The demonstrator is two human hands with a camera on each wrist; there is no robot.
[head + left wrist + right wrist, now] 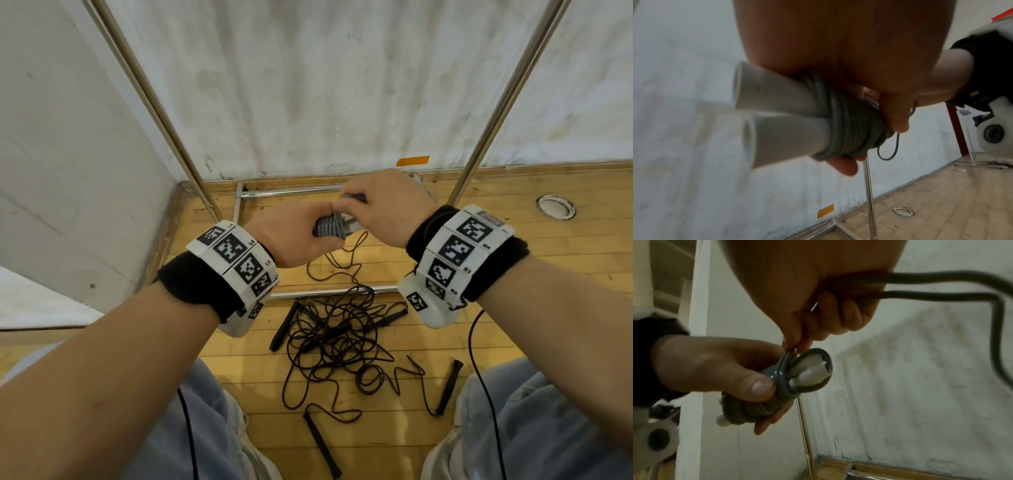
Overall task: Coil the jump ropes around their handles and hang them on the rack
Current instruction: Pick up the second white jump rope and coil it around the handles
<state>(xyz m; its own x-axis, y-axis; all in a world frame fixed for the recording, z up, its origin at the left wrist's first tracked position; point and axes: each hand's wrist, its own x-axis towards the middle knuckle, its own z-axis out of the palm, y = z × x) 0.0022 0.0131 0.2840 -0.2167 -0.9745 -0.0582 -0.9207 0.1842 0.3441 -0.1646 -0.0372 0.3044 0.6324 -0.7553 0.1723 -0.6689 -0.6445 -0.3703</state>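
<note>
The step in hand looks like the end of the coiling of one rope: the grey plastic-coated jump rope point(329, 226) is wound in tight turns round its two white cylindrical handles point(777, 113), which lie side by side as one bundle; the hanging has not begun, to judge by the bundle held low between the uprights of the chromed steel tube rack point(493, 116).

The left hand point(294, 236) grips the bundle, thumb pressed on the turns and fingers curled beneath it (the right wrist view shows this most plainly); the right hand point(376, 209) is closed too, thumb and forefinger pinching the rope just where a loop passes round the narrow ends of the handles, while two strands of the free tail run out through its curled fingers point(840, 321).

The next move, I judge, calls for tucking or drawing that loop snug so the turns cannot slip; the left thumb should keep its pressure until the tail is locked; only then can the bundle go up to the rack.

On the wooden plank floor point(513, 267) below, between the person's feet, lies a tangle of thin black jump ropes with slim black handles point(339, 339), not yet coiled.
</note>
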